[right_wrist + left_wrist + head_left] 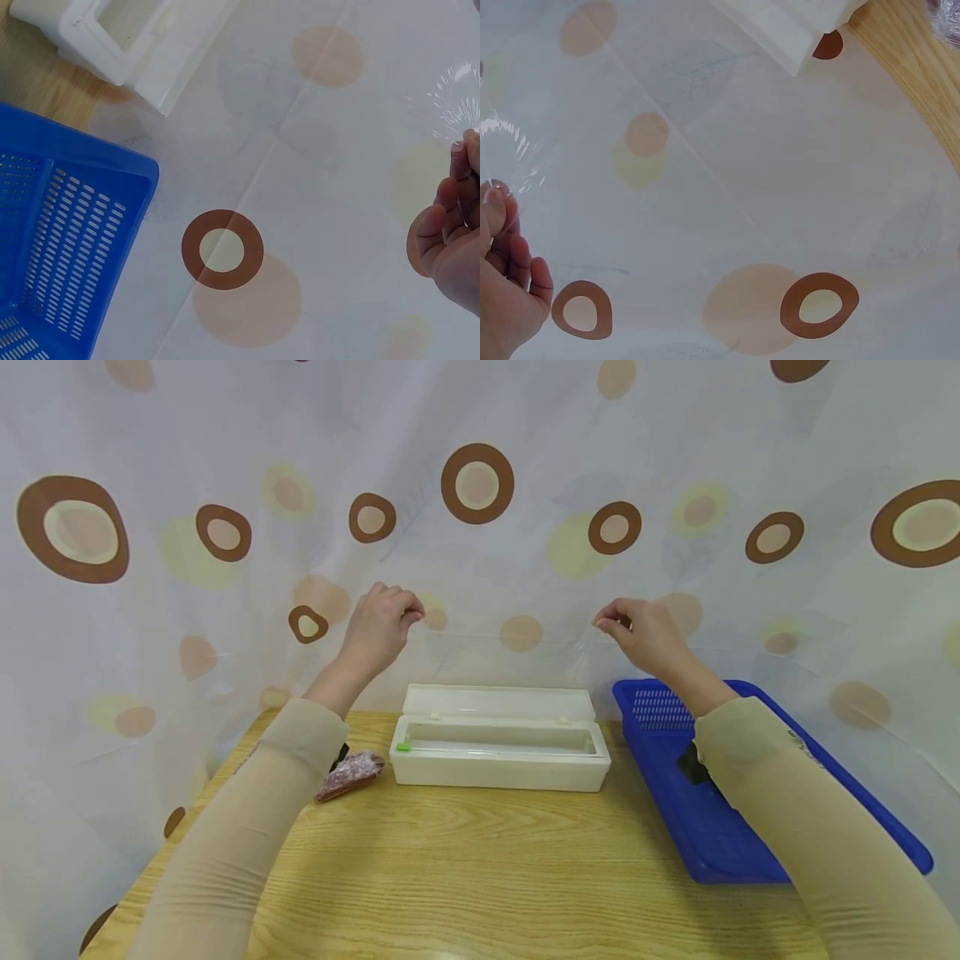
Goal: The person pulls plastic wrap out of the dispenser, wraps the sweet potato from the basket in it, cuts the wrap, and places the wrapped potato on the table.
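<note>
My left hand (381, 625) is raised above the back of the table and pinches one corner of a clear sheet of cling film (508, 154). Across from it, my right hand (643, 631) pinches the other corner between thumb and fingertips. The cling film (457, 105) stretches between the two hands, with creases fanning out from each pinch. Below it stands a white cling film dispenser (498, 771), its lid (498, 702) tipped back. A pale roll lies inside, and a small green piece (404, 747) sits at the left of its front edge.
Left of the dispenser lies a reddish piece wrapped in clear film (351, 775), partly behind my left sleeve. A blue perforated basket (667, 793) stands on the right under my right forearm, with a dark item partly hidden. A patterned curtain (540, 460) hangs behind the wooden table (480, 868).
</note>
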`<control>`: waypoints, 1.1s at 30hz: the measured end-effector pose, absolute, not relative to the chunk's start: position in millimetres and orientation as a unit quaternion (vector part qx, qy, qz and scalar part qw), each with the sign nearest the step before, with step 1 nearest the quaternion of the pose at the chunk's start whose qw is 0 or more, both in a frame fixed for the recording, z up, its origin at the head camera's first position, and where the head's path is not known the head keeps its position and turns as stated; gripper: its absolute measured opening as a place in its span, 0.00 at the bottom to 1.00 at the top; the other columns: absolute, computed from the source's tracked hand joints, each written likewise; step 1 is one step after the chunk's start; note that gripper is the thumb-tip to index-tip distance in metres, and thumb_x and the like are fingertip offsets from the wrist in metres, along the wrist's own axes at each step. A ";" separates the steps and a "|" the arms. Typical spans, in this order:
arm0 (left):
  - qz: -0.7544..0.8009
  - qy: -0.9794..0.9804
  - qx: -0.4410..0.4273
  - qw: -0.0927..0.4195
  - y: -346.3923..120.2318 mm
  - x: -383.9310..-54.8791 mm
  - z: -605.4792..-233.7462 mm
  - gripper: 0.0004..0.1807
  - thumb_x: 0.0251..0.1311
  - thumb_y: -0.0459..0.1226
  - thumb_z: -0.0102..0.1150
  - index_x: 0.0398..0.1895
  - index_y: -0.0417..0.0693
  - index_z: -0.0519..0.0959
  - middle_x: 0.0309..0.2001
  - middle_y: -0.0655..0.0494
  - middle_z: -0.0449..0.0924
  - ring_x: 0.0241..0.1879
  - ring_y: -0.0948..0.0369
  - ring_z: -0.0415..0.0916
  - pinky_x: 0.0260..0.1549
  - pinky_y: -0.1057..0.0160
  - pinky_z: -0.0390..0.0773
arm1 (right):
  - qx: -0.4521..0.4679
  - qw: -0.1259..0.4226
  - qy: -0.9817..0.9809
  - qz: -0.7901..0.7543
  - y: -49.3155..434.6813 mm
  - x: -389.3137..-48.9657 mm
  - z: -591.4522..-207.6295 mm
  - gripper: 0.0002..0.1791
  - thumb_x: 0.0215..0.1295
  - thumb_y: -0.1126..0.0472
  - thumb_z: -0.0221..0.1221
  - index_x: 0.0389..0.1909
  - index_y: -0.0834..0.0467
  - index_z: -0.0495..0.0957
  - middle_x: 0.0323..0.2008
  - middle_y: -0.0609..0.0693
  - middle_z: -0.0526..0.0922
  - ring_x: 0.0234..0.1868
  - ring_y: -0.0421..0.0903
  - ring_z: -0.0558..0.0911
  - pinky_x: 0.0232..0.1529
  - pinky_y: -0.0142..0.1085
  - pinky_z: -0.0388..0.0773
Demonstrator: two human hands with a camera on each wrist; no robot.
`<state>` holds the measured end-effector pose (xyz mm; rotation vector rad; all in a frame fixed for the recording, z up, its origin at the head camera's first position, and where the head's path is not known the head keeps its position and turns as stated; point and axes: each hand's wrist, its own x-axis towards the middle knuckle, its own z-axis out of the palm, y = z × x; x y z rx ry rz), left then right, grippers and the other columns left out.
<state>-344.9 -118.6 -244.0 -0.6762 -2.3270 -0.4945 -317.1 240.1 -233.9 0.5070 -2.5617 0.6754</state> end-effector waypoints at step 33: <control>-0.191 -0.873 -0.285 0.346 -124.3 -326.5 -230.2 0.06 0.61 0.36 0.59 0.32 0.42 0.81 0.33 0.49 0.81 0.37 0.50 0.70 0.39 0.53 0.70 | 0.201 0.243 -0.918 0.241 241.6 -297.3 -221.2 0.09 0.68 0.61 0.55 0.40 0.63 0.80 0.27 0.55 0.78 0.24 0.47 0.68 0.24 0.33 0.63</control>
